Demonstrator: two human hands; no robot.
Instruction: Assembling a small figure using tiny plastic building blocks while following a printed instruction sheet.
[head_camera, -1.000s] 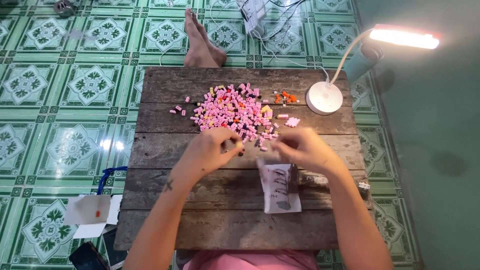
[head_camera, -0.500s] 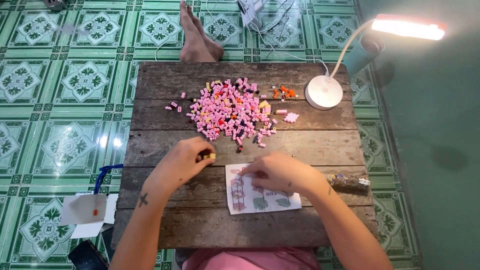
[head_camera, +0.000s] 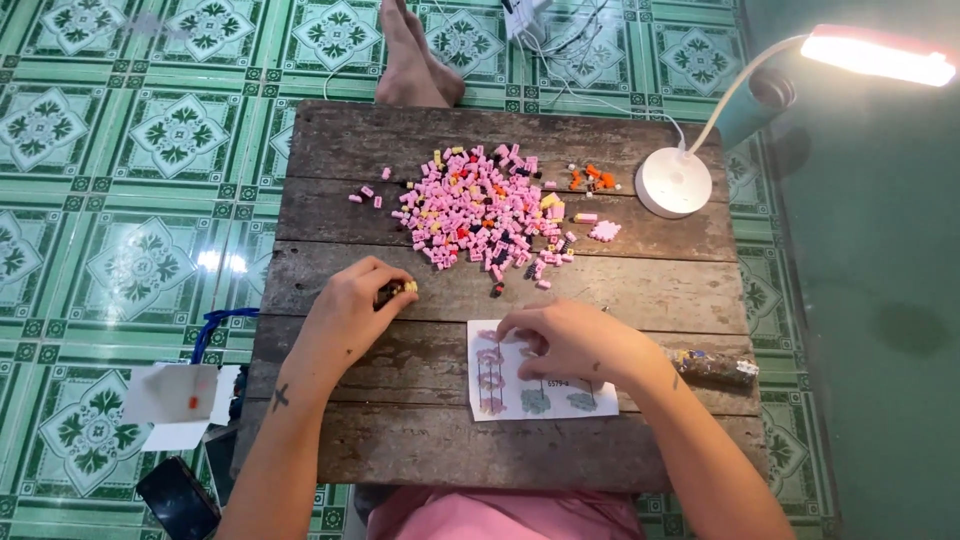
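Tiny bricks being sorted out on a wooden bench (head_camera: 640, 290)

Nearest, the instruction sheet (head_camera: 540, 395) is pinned flat under the right hand (head_camera: 570, 340), fingers spread and pressing rather than grasping, probably so it can be read; its long axis runs left-right along the planks; just left, a small dark-and-yellow brick piece (head_camera: 400, 291) is pinched in the left hand (head_camera: 355, 310), its grip clenched on it, lying roughly sideways with the yellow end to the right; farther back the pink brick pile (head_camera: 490, 215) is kept within reach; beyond it, a white lamp base (head_camera: 673, 182) and bare feet (head_camera: 415, 60).
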